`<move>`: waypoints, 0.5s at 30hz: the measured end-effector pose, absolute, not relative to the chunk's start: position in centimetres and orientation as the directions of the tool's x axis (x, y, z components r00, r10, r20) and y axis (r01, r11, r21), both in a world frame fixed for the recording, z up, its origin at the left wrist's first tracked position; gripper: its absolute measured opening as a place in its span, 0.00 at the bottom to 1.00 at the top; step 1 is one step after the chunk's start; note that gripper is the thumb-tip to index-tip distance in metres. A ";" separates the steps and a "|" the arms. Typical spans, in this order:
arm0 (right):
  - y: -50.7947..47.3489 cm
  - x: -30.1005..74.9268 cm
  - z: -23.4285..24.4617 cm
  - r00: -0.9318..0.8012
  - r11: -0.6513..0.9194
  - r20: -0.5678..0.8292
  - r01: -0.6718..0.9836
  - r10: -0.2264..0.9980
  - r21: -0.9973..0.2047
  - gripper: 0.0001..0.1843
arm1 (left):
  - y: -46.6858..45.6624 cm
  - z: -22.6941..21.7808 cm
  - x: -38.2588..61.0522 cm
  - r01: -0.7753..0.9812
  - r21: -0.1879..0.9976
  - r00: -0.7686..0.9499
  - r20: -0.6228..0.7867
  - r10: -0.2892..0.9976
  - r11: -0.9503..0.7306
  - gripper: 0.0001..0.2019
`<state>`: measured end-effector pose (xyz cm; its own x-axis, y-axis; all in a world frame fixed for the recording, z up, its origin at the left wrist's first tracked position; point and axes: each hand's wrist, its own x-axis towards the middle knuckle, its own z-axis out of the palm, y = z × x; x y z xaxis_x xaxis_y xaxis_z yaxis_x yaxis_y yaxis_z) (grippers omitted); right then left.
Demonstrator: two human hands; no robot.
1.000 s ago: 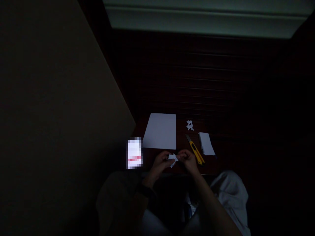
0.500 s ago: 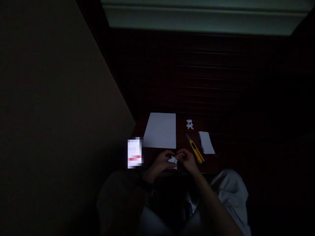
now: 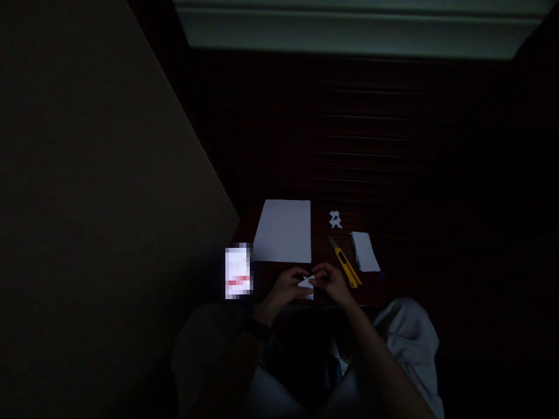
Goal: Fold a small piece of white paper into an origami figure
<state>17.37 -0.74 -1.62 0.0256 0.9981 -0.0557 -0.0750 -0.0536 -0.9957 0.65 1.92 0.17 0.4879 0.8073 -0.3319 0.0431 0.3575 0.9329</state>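
Observation:
The scene is very dark. My left hand (image 3: 286,287) and my right hand (image 3: 334,282) meet over the near edge of a small dark table (image 3: 321,250), fingers pinched together on a small white folded piece of paper (image 3: 307,284). Just beyond the hands lies a blank white sheet (image 3: 283,231). A yellow utility knife (image 3: 345,263) lies right of my right hand, its blade end pointing away from me.
A small cut white paper shape (image 3: 335,219) lies at the back of the table, and a folded white slip (image 3: 364,251) sits right of the knife. A lit, blurred screen (image 3: 238,272) glows at the table's left. A dark wall rises on the left; slatted dark wood lies ahead.
The small paper has been turned and folded between my fingers, showing less white than a second ago. My hands stayed in the same place; the view shifted slightly.

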 end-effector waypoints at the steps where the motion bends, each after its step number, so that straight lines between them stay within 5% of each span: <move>1: -0.7 17.4 -1.6 0.018 -0.054 -0.056 -0.082 0.998 -0.995 0.17 | 1.9 0.3 0.6 0.043 0.931 0.498 -0.334 0.801 0.361 0.26; 15: -0.9 17.5 -1.1 -0.006 -0.086 -0.086 -0.112 0.996 -0.990 0.18 | 2.2 0.5 0.6 0.169 0.928 0.541 -0.368 0.756 0.331 0.30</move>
